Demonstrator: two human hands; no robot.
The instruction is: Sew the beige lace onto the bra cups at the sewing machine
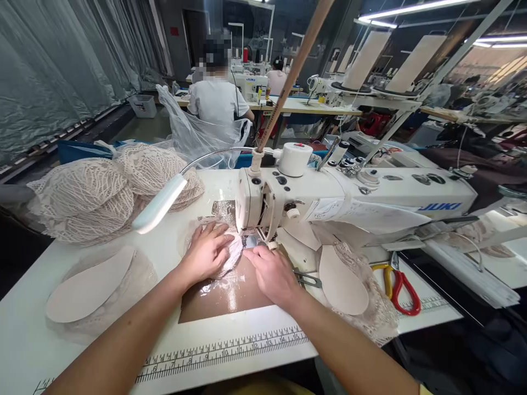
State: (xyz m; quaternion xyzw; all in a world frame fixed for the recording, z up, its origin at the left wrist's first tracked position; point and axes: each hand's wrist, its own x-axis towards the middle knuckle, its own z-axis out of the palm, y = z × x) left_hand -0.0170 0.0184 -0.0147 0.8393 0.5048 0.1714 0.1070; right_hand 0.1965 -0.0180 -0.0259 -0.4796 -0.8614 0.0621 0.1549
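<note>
Under the needle end of a white sewing machine [370,189] lies a pale lace cup piece [234,255], brightly lit. My left hand [208,249] rests on it from the left, fingers spread and lying over the fabric. Just right of the needle area is my right hand [275,272], its fingers curled together and the index and thumb tips at the cup's right edge. What is between those fingertips is hidden. Both hands are over a shiny brown sheet [206,307] on the white table [164,323].
Stacked lace cups [86,192] fill the back left. Smooth beige cup pads lie at left [93,291] and right [341,282], both on lace. Red-and-yellow-handled scissors [405,291] sit at right. A lamp [160,203] overhangs the table; a printed ruler [226,354] runs along the front. A person [218,101] sits beyond.
</note>
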